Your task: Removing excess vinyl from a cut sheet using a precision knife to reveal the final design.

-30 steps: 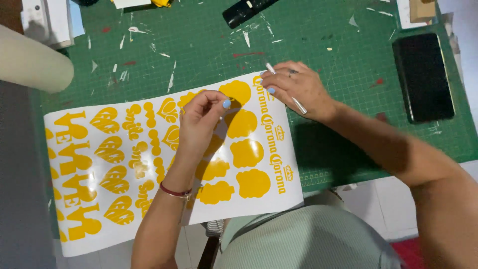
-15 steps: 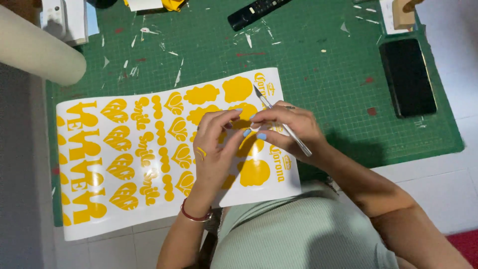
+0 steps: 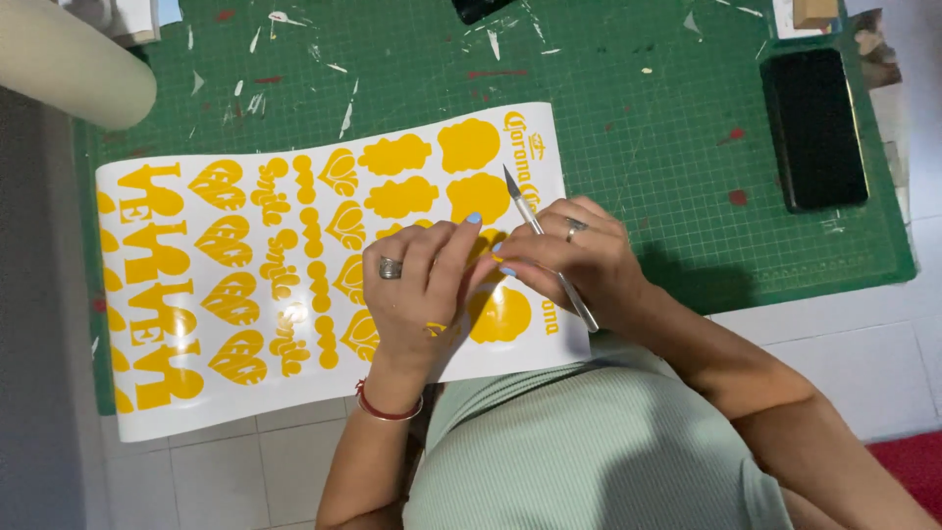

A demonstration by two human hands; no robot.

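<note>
clearly the sticker sheet [image 3: 294, 285] is thin, light and floppy — probably best pinned flat with a palm, its small cut pieces lifted by an edge, since they look easy to tear or curl. it is white with yellow hearts, blobs and lettering, lying across the front half of the green cutting mat [image 3: 687, 147], its near edge overhanging. the left hand [image 3: 417, 290] and right hand [image 3: 579, 260] meet over the sheet's right end, fingertips pinching a small yellow bit; the right also grips a craft knife [image 3: 545, 240], blade pointing away.
</note>
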